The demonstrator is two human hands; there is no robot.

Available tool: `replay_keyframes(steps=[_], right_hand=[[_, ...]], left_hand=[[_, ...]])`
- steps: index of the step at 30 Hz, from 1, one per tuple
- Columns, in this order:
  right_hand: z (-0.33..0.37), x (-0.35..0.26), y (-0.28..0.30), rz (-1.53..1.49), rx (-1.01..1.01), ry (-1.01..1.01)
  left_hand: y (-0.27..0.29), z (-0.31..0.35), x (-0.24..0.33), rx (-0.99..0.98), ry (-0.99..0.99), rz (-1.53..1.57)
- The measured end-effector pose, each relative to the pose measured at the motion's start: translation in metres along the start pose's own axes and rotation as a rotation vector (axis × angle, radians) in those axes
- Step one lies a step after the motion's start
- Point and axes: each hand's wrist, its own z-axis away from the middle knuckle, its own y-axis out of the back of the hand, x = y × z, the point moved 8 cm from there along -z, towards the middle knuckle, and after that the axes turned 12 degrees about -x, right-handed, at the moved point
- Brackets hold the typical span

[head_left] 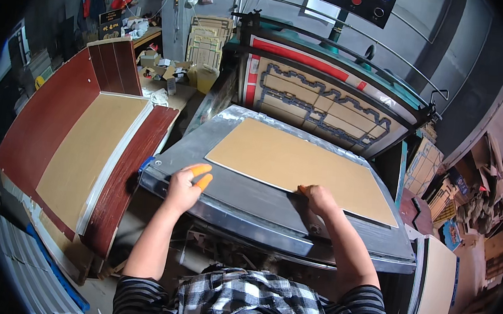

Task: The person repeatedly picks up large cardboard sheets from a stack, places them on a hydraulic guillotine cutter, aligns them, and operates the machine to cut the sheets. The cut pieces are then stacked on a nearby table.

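Note:
A tan cardboard sheet lies flat on the grey metal bed of a die-cutting press. My right hand is closed at the sheet's near edge, an orange finger cover just showing at its fingertips. Left of it, my left hand hovers over the bed's front left part, close to the sheet's near left corner but apart from it. Its thumb and forefinger, both in orange covers, are spread with nothing between them. Behind the sheet, the raised platen holds a cutting die with dark foam strips along its lines.
At the left, a red-brown wooden stand holds a stack of tan sheets. More stacked sheets stand by the bed's right front corner. Above the press hangs a button panel. Scrap cardboard is piled at the far right.

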Motion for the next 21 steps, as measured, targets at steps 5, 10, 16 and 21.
replay_keyframes(steps=[5, 10, 16, 21], right_hand=[[-0.010, 0.034, -0.027, -0.306, 0.149, 0.072], [-0.026, 0.021, -0.008, -0.139, -0.115, 0.155], [-0.036, 0.034, -0.014, -0.485, -0.214, 0.061], [-0.028, 0.025, -0.014, -0.573, -0.163, 0.011]], left_hand=[[-0.037, -0.020, 0.020, -0.109, -0.216, -0.141], [-0.121, -0.050, 0.030, -0.563, -0.133, -0.468], [-0.209, -0.054, 0.066, -0.915, -0.193, -0.665], [-0.256, -0.055, 0.056, -0.999, -0.150, -0.724]])
